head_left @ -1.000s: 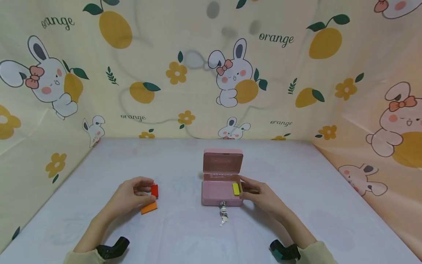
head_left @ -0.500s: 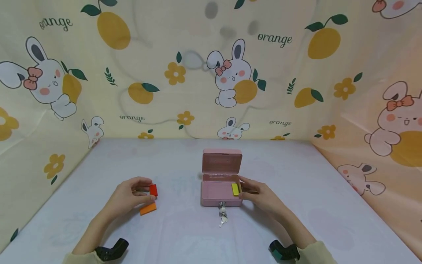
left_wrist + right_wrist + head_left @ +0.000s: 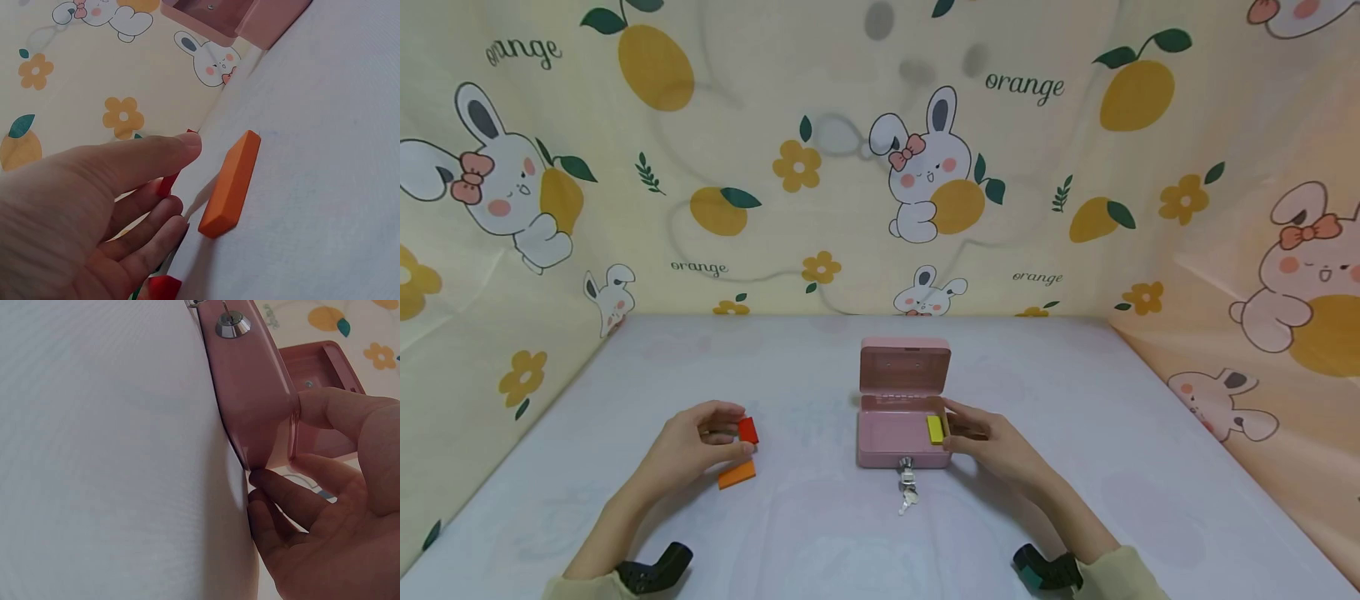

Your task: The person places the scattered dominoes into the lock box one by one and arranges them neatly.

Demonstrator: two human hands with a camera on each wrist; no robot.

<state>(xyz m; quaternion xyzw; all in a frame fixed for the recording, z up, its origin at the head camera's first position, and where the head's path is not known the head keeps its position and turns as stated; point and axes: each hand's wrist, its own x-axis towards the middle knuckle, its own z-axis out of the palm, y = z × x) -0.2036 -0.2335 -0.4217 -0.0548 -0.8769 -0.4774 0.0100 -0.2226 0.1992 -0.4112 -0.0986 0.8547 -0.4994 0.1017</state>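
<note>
Left of the box, my left hand [image 3: 700,442] pinches a small red block [image 3: 747,431] between thumb and fingers; the thumb hides part of it in the left wrist view. Just below that hand, an orange block [image 3: 231,184] rests on the table. A pink metal cash box [image 3: 880,458] stands with its lid [image 3: 905,369] raised and keys [image 3: 909,498] hanging from the front lock. One yellow block [image 3: 935,430] is inside, by the right wall. My right hand [image 3: 988,435] holds the box's right side, thumb and index finger at the rim, other fingers low against the outside.
A pale cloth covers the table [image 3: 820,542]. Behind and on both sides rises a curtain [image 3: 842,75] printed with rabbits and oranges. Another red piece [image 3: 164,289] shows at the bottom edge of the left wrist view, below the fingers.
The red block has tilted slightly in my left hand, its top leaning left. My right hand and the box hold their place; the head view has shifted slightly.
</note>
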